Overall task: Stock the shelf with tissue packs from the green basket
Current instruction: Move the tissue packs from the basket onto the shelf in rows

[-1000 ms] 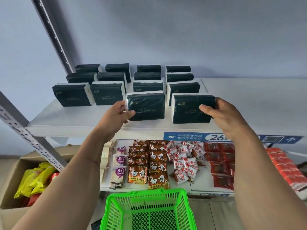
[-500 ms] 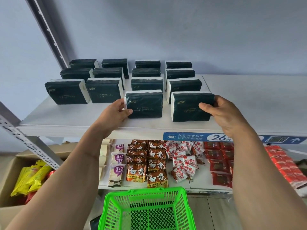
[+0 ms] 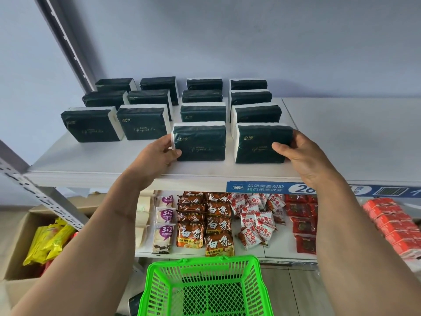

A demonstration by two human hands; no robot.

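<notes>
Several dark green tissue packs stand in four rows on the white top shelf (image 3: 95, 165). My left hand (image 3: 157, 156) grips the left edge of the front pack of the third row (image 3: 200, 142). My right hand (image 3: 303, 158) grips the right edge of the front pack of the fourth row (image 3: 259, 144). Both packs rest on the shelf near its front edge. The green basket (image 3: 205, 286) sits below, at the bottom centre, and the visible part of its inside holds no packs.
A lower shelf (image 3: 278, 252) carries snack packets: noodle packs (image 3: 205, 222), red-and-white sachets (image 3: 257, 215), red packs (image 3: 303, 224). A cardboard box (image 3: 20, 242) with yellow bags stands at lower left. A grey slotted upright (image 3: 43, 199) crosses the left side. The right part of the top shelf is bare.
The view has shifted slightly, so shelf and basket sit a little differently in frame. Both hands stay on the same two front packs, which have barely moved.
</notes>
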